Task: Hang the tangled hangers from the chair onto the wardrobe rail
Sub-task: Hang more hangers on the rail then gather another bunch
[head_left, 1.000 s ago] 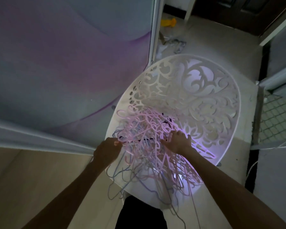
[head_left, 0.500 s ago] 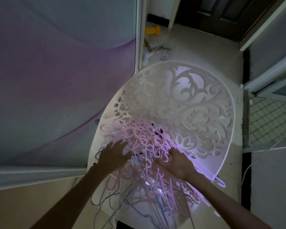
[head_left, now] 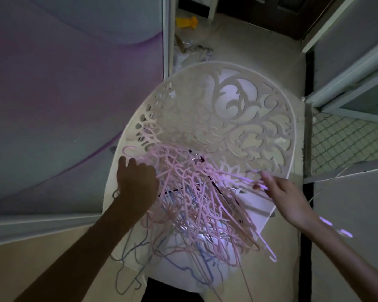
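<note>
Here, the left hand [head_left: 138, 182] is lying flat-fingered on the tangled hangers [head_left: 196, 197] heaped on the chair [head_left: 238, 110]. The right hand [head_left: 279, 192] is pinching one pink strand at the pile's right edge.

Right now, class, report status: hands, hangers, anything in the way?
Left hand on tangled pink plastic hangers, grip unclear. Right hand pinching one hanger. Pile on white carved chair, knotted.
</note>
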Tool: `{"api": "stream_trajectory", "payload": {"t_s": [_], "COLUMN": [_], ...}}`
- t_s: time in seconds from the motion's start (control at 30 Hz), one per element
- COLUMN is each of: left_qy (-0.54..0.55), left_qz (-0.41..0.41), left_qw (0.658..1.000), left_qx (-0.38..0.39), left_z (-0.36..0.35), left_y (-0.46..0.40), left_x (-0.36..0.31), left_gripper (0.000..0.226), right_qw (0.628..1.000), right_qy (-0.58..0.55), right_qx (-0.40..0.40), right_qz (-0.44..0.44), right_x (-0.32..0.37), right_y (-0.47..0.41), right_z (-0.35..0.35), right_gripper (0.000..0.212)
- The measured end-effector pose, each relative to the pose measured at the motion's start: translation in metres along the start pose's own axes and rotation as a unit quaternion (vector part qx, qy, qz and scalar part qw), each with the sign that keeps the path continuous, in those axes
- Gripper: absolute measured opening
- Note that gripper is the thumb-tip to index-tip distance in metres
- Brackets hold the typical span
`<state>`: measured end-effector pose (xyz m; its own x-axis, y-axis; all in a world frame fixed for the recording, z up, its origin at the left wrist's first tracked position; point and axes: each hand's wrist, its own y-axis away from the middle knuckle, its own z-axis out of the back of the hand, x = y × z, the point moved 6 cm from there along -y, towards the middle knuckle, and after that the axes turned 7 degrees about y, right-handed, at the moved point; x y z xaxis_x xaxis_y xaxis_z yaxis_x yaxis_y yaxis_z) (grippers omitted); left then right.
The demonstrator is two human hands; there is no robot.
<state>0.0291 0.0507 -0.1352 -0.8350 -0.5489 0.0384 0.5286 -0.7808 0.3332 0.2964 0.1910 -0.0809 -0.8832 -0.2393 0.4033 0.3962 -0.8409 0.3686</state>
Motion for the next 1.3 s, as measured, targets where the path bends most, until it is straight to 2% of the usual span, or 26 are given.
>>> {"api": "stream_trajectory", "payload": {"t_s": [0.1,0.23,0.3,0.37,0.43,0.5,0.53,0.57,0.63,0.7,0.73,0.8,0.87,0.97,1.03,1.1,1.17,1.27,1.3], "left_qy": [-0.060,-0.063,-0.044,-0.013,0.128,0.297,0.369,0.422,0.469,0.484,0.489,0.530,0.630,0.714,0.728,0.717,0.705,0.702,0.693], "left_qz": [-0.029,-0.042,-0.071,-0.089,-0.083,-0.066,-0.054,-0.049,-0.070,-0.054,-0.031,0.042,0.115,0.177,0.194,0.224,0.237,0.247,0.249], "left_qw": [0.997,0.997,0.995,0.993,0.987,0.950,0.926,0.905,0.872,0.839,0.828,0.793,0.704,0.597,0.586,0.606,0.617,0.600,0.604], "left_qx": [0.027,-0.017,-0.056,-0.073,-0.046,-0.070,-0.052,0.002,0.125,0.244,0.274,0.298,0.308,0.319,0.298,0.262,0.259,0.294,0.305], "left_z": [0.015,0.028,0.023,0.021,0.032,0.048,0.049,0.044,0.027,0.002,-0.008,-0.023,-0.033,-0.054,-0.067,-0.077,-0.084,-0.089,-0.091], "left_y": [-0.005,0.008,0.011,0.012,0.012,0.010,0.007,0.003,-0.006,-0.015,-0.020,-0.033,-0.041,-0.050,-0.054,-0.058,-0.059,-0.057,-0.058], "left_x": [-0.013,-0.007,0.003,0.013,0.009,-0.001,-0.011,-0.025,-0.061,-0.090,-0.100,-0.114,-0.127,-0.142,-0.142,-0.131,-0.121,-0.109,-0.105], "left_gripper": [0.037,0.033,0.026,0.033,0.036,0.029,0.026,0.024,0.025,0.016,0.011,0.020,0.011,0.032,0.023,0.021,0.013,0.027,0.032], "right_qw": [1.000,0.998,0.998,0.993,0.985,0.978,0.974,0.968,0.949,0.939,0.936,0.929,0.931,0.966,0.973,0.966,0.976,0.986,0.987], "right_qy": [0.014,0.035,0.032,0.070,0.125,0.158,0.171,0.188,0.230,0.250,0.254,0.267,0.263,0.166,0.128,0.146,0.127,0.090,0.086], "right_qx": [-0.014,-0.042,-0.051,-0.083,-0.106,-0.114,-0.121,-0.135,-0.160,-0.167,-0.165,-0.151,-0.131,-0.096,-0.074,-0.062,-0.023,0.015,0.027], "right_qz": [0.016,0.037,0.037,0.042,0.055,0.070,0.082,0.099,0.141,0.169,0.182,0.208,0.217,0.172,0.176,0.204,0.176,0.139,0.136], "right_x": [0.006,0.007,0.005,0.005,0.008,0.013,0.016,0.019,0.024,0.029,0.032,0.035,0.034,0.019,0.011,0.007,-0.007,-0.025,-0.027], "right_y": [0.002,0.006,0.012,0.020,0.029,0.039,0.043,0.047,0.054,0.059,0.060,0.061,0.058,0.045,0.042,0.045,0.043,0.028,0.021], "right_z": [0.014,0.028,0.037,0.049,0.058,0.061,0.061,0.061,0.060,0.059,0.058,0.052,0.044,0.035,0.025,0.013,0.002,-0.010,-0.014], "right_gripper": [0.057,0.030,0.034,0.046,0.050,0.036,0.026,0.020,0.023,0.034,0.037,0.037,0.035,0.041,0.042,0.035,0.029,0.045,0.048]}}
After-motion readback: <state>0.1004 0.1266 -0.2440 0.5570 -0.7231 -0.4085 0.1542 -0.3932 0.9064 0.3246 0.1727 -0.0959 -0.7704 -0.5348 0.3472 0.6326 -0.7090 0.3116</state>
